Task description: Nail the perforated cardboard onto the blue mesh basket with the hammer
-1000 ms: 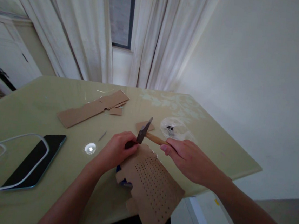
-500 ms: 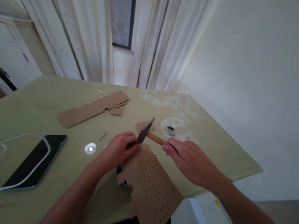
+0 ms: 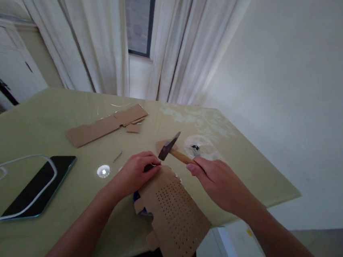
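Note:
My right hand [image 3: 217,183] is wrapped round the wooden handle of a hammer [image 3: 182,156]. The metal head is tilted, a little above the fingertips of my left hand [image 3: 136,173]. Those fingers are pinched together at the far edge of a cardboard sheet [image 3: 181,218] punched with rows of small holes; what they grip is too small to name. The sheet slopes down over the table's near edge. Something blue [image 3: 136,196] shows under its left side, mostly hidden.
Cardboard strips [image 3: 98,131] lie at the back of the table [image 3: 241,159]. A small cardboard piece [image 3: 161,144] and a clear plastic bag [image 3: 206,146] sit beyond the hammer. To the left are a black tablet [image 3: 36,190], a white cable [image 3: 52,168] and a thin metal bit [image 3: 118,156].
The hammer head has risen slightly away from my left fingertips, and my right hand has shifted a little with it. My left hand and the cardboard sheet have hardly moved.

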{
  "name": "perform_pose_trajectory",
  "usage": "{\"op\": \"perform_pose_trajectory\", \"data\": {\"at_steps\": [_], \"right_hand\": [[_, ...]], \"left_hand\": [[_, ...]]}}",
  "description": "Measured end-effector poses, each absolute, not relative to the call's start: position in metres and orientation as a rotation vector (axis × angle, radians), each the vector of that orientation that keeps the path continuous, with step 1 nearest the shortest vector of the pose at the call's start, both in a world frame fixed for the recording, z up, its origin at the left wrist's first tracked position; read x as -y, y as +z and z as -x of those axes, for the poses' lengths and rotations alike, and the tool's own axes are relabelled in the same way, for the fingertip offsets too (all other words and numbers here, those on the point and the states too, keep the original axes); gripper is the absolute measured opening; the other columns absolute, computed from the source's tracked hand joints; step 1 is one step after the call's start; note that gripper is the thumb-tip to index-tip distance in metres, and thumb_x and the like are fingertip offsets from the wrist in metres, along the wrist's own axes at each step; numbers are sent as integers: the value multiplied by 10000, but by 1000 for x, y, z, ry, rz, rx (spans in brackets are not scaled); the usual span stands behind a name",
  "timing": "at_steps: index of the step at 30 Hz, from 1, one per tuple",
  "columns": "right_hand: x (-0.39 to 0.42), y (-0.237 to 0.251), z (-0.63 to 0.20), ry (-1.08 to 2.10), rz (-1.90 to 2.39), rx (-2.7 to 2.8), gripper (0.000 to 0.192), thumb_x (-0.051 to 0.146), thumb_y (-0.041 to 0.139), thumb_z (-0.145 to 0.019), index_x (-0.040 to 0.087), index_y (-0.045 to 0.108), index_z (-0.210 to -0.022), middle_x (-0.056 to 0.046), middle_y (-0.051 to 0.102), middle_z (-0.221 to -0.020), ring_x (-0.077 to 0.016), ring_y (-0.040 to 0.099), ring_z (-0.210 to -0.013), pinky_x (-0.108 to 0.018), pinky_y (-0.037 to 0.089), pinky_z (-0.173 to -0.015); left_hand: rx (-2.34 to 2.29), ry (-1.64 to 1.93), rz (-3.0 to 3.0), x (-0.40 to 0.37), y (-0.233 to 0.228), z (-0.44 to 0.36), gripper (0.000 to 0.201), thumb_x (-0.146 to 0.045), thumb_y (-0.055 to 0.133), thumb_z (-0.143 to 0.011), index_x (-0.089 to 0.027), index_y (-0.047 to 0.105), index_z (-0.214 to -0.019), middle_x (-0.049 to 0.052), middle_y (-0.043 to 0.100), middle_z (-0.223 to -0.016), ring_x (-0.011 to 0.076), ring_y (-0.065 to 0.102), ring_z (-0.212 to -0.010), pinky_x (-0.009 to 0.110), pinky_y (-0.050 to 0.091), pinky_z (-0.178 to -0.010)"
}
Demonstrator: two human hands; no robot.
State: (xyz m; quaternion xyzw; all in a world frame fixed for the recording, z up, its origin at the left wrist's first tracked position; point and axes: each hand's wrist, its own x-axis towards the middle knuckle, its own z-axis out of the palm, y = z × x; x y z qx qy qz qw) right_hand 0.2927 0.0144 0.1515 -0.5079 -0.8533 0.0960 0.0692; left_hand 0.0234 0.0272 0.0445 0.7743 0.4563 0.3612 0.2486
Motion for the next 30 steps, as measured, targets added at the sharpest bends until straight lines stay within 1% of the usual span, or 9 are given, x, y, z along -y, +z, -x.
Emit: {"op": "perform_pose_trajectory", "data": {"at_steps": [4, 9, 12, 18, 21, 24, 28, 30], "right_hand": [[-13, 155, -292, 292, 1501, 2530, 441, 454, 406, -1185, 226, 615, -870, -15, 658, -740, -186, 595, -685, -343, 274, -667], [-12, 143, -291, 223, 1535, 2610, 405, 433, 421, -1178, 221, 637, -909, -26, 664, -745, -193, 573, -673, -348, 229, -649], [-11, 144, -293, 254, 1541, 2573, 422, 451, 411, -1179, 223, 622, -893, -20, 650, -727, -192, 569, -667, -349, 233, -650], [-10, 144, -294, 368, 1531, 2455, 424, 471, 404, -1175, 235, 561, -858, -3, 617, -732, -196, 589, -696, -343, 299, -688], [-9, 126, -294, 444, 1571, 2384, 409, 479, 418, -1163, 241, 542, -855, -16, 635, -766, -227, 641, -784, -349, 361, -743], [-7, 103, -296, 517, 1673, 2262, 366, 523, 538, -1101, 242, 551, -867, -36, 686, -830, -257, 668, -859, -364, 410, -783], [-4, 77, -299, 706, 1685, 2099, 402, 603, 671, -1003, 236, 588, -863, -37, 731, -871, -244, 677, -830, -361, 448, -762], [-2, 68, -299, 814, 1662, 2017, 416, 611, 749, -940, 229, 607, -859, -33, 736, -873, -226, 668, -789, -352, 463, -737]], "left_hand": [[-1249, 987, -2108, -28, 43, -23, 149, -262, 656, -1039, -228, 792, -988, 56, 793, -1070, 218, 737, -986, 357, 566, -906], [-1252, 981, -2134, -28, 44, -24, 167, -254, 650, -1031, -232, 788, -941, 52, 798, -1036, 220, 744, -957, 346, 572, -873], [-1248, 990, -2131, -28, 44, -24, 160, -265, 652, -1033, -232, 793, -964, 54, 802, -1046, 219, 748, -964, 353, 579, -898], [-1305, 970, -2139, -26, 42, -25, 153, -292, 637, -1043, -222, 773, -1029, 74, 799, -1109, 241, 740, -1030, 386, 569, -944], [-1340, 923, -2140, -25, 41, -25, 151, -298, 632, -1040, -227, 764, -1064, 66, 809, -1063, 239, 747, -969, 373, 567, -876], [-1363, 884, -2138, -25, 43, -26, 154, -314, 624, -1041, -236, 757, -1056, 50, 813, -965, 228, 750, -870, 345, 553, -778], [-1327, 932, -2102, -26, 45, -25, 154, -332, 640, -1032, -238, 762, -1044, 54, 829, -988, 231, 764, -888, 350, 577, -801], [-1304, 966, -2063, -27, 44, -25, 158, -344, 657, -1025, -241, 774, -1047, 53, 837, -1009, 231, 771, -906, 355, 594, -828]]}}
